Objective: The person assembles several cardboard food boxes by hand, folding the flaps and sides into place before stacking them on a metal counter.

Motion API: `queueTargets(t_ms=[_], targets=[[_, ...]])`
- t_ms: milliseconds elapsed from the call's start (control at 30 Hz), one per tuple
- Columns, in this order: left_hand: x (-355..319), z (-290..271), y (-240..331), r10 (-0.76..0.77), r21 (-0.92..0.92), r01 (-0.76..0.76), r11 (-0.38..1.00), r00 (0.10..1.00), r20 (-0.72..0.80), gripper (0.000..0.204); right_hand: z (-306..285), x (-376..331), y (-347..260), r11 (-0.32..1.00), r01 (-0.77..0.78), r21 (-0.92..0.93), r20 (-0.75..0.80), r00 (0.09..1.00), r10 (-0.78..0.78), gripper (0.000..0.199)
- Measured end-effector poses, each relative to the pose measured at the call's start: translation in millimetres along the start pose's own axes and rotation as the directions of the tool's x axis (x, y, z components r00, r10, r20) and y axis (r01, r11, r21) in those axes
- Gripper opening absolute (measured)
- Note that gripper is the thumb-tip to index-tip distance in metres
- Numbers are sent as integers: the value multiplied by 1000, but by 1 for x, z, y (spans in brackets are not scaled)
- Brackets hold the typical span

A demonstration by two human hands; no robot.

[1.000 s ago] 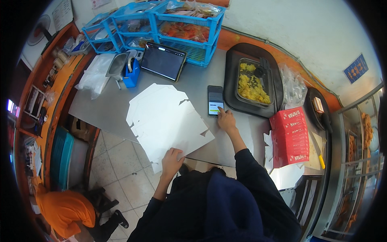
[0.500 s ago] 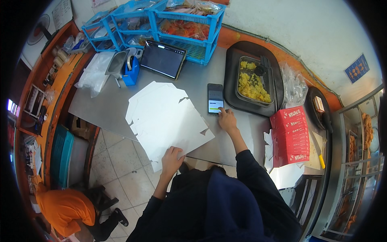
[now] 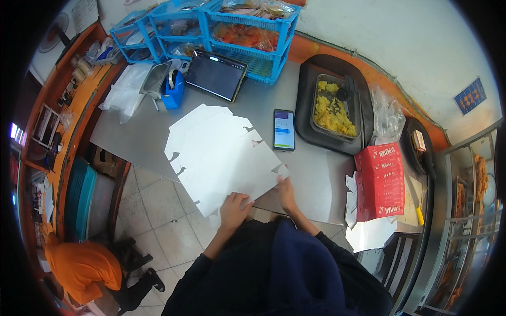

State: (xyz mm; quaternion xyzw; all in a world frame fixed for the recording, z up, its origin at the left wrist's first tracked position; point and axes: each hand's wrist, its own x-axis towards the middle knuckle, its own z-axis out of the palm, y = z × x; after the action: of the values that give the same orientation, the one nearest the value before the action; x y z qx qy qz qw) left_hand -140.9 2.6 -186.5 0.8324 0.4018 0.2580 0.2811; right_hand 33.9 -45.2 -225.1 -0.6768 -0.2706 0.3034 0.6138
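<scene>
White die-cut cardboard box blanks (image 3: 221, 150) lie in a stack on the metal table, their near edge jutting past the table's front. My left hand (image 3: 234, 210) is closed on that near edge, fingers curled on the top face. At the right corner, my right hand (image 3: 286, 194) pinches the cardboard by a notched tab; part of its grip is hidden. Just beyond that corner a phone (image 3: 284, 130) lies face up with its screen lit, touched by neither hand.
A tray of yellow food (image 3: 337, 136) with a dark utensil sits back right. Folded red boxes (image 3: 377, 181) stand at right, near a yellow-handled knife (image 3: 420, 215). Behind are a tablet (image 3: 216, 76), blue tape dispenser (image 3: 173, 95) and blue racks (image 3: 247, 48). A person in orange (image 3: 84, 268) is lower left.
My right hand has left the phone and come back to the right corner of the cardboard. The phone's screen shows a different page. My left hand stays at the near edge.
</scene>
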Motion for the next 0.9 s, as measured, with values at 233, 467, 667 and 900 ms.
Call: queueTargets(t_ms=[233, 467, 667, 900], targets=[[-2, 10, 8, 20, -33, -19, 999, 999, 44, 30, 12, -13, -60, 909, -69, -411, 101, 988, 120, 34], [18, -2, 18, -128, -544, 154, 825, 988, 87, 65, 6, 0, -65, 751, 592, -292, 262, 805, -532, 31], [66, -138, 45, -72, -906, 216, -365, 963, 259, 74, 15, -6, -164, 104, 993, -57, 646, 116, -754, 22], [43, -154, 38, -279, -969, 133, -206, 942, 188, 42, 15, -8, -187, 334, 917, 218, 598, 145, -789, 14]])
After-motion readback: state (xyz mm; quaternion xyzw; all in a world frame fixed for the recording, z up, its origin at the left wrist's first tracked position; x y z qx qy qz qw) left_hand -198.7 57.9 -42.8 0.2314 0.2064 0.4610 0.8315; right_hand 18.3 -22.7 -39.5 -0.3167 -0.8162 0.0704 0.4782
